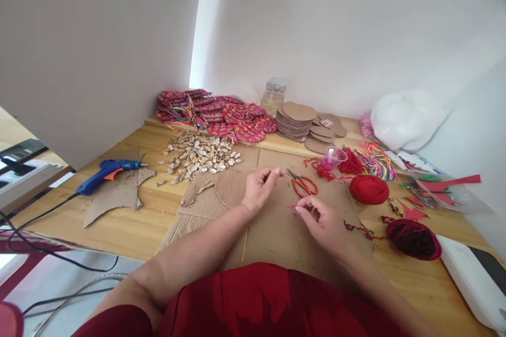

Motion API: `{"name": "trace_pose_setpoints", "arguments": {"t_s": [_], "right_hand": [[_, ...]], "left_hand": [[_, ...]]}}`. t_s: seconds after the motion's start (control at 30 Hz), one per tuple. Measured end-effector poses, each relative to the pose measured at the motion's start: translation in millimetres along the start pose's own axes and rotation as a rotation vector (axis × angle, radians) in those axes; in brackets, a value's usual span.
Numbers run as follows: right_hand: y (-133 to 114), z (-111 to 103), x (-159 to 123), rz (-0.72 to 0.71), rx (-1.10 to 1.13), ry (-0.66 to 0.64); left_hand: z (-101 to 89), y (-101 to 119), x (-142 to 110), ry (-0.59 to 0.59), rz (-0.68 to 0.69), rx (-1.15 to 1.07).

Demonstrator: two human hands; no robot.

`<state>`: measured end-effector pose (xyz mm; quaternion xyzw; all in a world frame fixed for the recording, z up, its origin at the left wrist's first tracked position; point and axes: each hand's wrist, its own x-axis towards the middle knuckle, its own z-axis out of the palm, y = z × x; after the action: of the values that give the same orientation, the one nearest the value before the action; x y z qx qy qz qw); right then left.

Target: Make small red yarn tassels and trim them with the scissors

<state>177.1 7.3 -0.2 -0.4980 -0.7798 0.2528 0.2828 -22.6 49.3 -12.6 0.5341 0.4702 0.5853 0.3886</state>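
My left hand (260,189) is raised over the cardboard sheet (264,242), thumb and forefinger pressed together. Whatever sits in that pinch, if anything, is too small to make out. Between the thumb and fingertips of my right hand (319,219) is a small bright pink piece (293,207), whose kind I cannot tell. Just beyond the right hand lie orange-handled scissors (305,185) with short blades. A round cardboard disc (229,188) lies partly behind my left hand. Further back stands a clear plastic cup (333,158) with pink contents.
Peanut shells (201,155) are heaped at left, near a blue glue gun (110,171) with a trailing cord. Behind are decorated red pieces (221,113), stacked cardboard discs (297,120) and a jar (273,97). Red yarn (369,189) and dark red yarn (413,239) lie at right.
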Motion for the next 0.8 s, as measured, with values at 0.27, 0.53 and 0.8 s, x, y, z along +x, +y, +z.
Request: {"name": "trace_pose_setpoints", "arguments": {"t_s": [0.27, 0.53, 0.8], "right_hand": [[28, -42, -16, 0.075, -0.172, 0.237], [57, -61, 10, 0.032, -0.427, 0.533], [20, -7, 23, -0.210, -0.280, 0.155]], "left_hand": [[6.3, 3, -12, -0.185, 0.137, 0.129], [7.9, 13, -27, -0.455, 0.547, 0.190], [21.5, 7, -38, -0.466, 0.903, 0.419]]}}
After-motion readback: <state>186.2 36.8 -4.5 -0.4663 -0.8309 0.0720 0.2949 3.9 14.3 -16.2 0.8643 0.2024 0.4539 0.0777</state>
